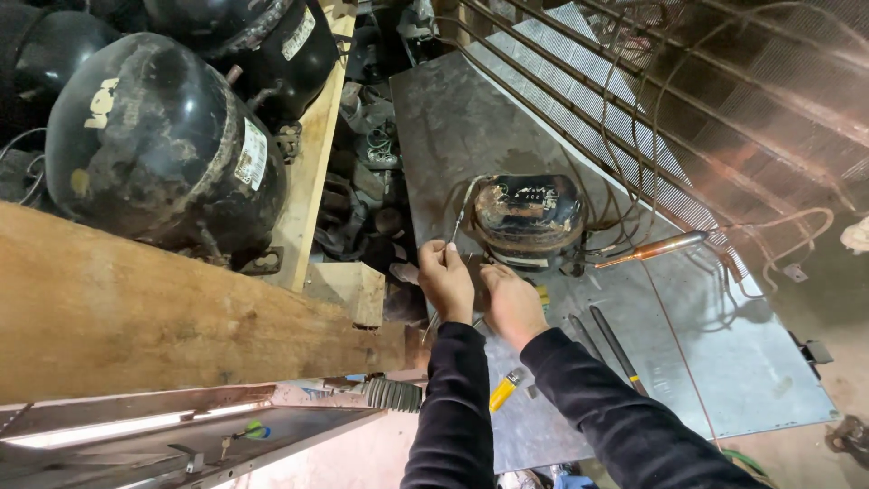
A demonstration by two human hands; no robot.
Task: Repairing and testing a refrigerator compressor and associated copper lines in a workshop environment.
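Left hand point(445, 279) curled around a thin tube point(459, 220), fingertips out of sight behind the knuckles. Right hand point(512, 303) covering whatever sits at the base of the compressor point(528, 215); grip impossible to judge. Yellow tool point(504, 390) half hidden under the left sleeve point(453, 407). Big black tank point(158, 145) cut by the top edge, plank point(136, 317) by the left. Clutter in the dark gap point(362, 181) too murky to name.
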